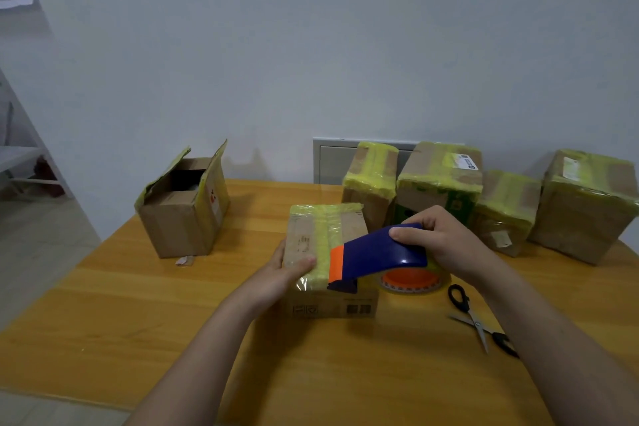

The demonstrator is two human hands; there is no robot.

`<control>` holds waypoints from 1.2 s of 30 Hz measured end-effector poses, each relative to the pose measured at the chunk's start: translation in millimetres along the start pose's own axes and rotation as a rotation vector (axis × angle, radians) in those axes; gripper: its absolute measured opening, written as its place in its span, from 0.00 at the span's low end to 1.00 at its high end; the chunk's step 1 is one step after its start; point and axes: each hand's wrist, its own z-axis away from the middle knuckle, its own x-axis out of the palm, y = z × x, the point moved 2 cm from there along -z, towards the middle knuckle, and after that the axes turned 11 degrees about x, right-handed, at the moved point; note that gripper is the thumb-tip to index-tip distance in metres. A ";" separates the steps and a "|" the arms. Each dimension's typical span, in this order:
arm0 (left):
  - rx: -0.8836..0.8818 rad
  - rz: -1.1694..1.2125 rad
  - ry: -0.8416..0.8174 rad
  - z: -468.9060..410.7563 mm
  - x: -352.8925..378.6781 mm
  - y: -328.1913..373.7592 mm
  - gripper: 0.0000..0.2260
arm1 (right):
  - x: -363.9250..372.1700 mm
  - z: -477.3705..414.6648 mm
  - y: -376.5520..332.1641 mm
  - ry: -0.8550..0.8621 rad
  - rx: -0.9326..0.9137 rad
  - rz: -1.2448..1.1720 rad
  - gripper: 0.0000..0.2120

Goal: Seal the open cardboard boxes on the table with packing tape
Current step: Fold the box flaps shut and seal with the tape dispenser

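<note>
- The middle box [304, 239] is brown cardboard, shaped like a block. It sits flat on the desk [138, 322], which is smooth yellow-brown wood.
- A wide strip of shiny yellow-green tape runs over the top of the middle box, from its far edge to its near edge.
- The left hand [281, 273] holds the near left corner of the middle box. The thumb lies on top and the fingers wrap round the side.
- The right hand [442, 240] grips the tape dispenser [377, 249] just over the right side of the middle box. The fingers curl round its back end.
- The tape dispenser is smooth blue plastic with a curved back and an orange band. Its dark front tip sits at the near top edge of the middle box.
- The tape roll [411, 282] is round with an orange middle and clear tape. It hangs under the dispenser, just right of the middle box.
- The scissors [473, 318] lie on the desk to the right of the middle box. They have black loop handles and thin grey metal blades, spread apart.
- The open box [179, 218] stands to the left of the middle box and a bit farther back. Its flaps stick up, with torn yellow tape on the edges.
- Four taped boxes [439, 180] stand in a row behind and to the right of the middle box. They are crinkly brown cardboard with yellow-green tape on top.
</note>
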 end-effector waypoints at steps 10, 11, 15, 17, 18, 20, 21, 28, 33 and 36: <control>0.028 0.099 0.020 -7.3 -2.2 -13.9 0.41 | -12.6 3.4 8.3 -0.023 0.071 -0.053 0.17; 0.037 0.109 0.018 -7.8 -1.5 -14.2 0.41 | -12.5 2.9 8.4 -0.017 0.068 -0.048 0.17; 0.068 0.070 -0.009 -7.0 -0.3 -12.9 0.39 | -9.6 2.6 8.7 -0.002 0.052 -0.036 0.16; 0.063 -0.096 0.019 -11.4 -5.4 -8.3 0.40 | -6.9 2.8 9.7 0.008 0.040 -0.024 0.16; 0.069 -0.262 0.056 -14.9 -8.7 -2.9 0.42 | -6.1 2.9 10.5 0.014 0.036 -0.018 0.16; 0.144 -0.637 0.126 -20.4 -9.2 12.9 0.42 | -5.2 2.8 11.9 0.021 0.027 -0.013 0.15; 0.201 -0.745 0.133 -23.5 -5.3 19.5 0.40 | -5.2 3.4 12.3 0.022 0.027 -0.013 0.15; 0.214 -0.895 -0.055 -49.5 20.2 3.4 0.28 | -6.5 8.5 18.2 -0.007 0.042 -0.032 0.18; 0.197 -0.952 -0.092 -52.3 16.0 -0.3 0.29 | -11.9 13.2 21.1 0.008 0.037 0.010 0.19; 0.177 -0.963 -0.118 -51.0 16.1 2.8 0.29 | -39.8 23.4 21.1 0.084 0.048 0.016 0.20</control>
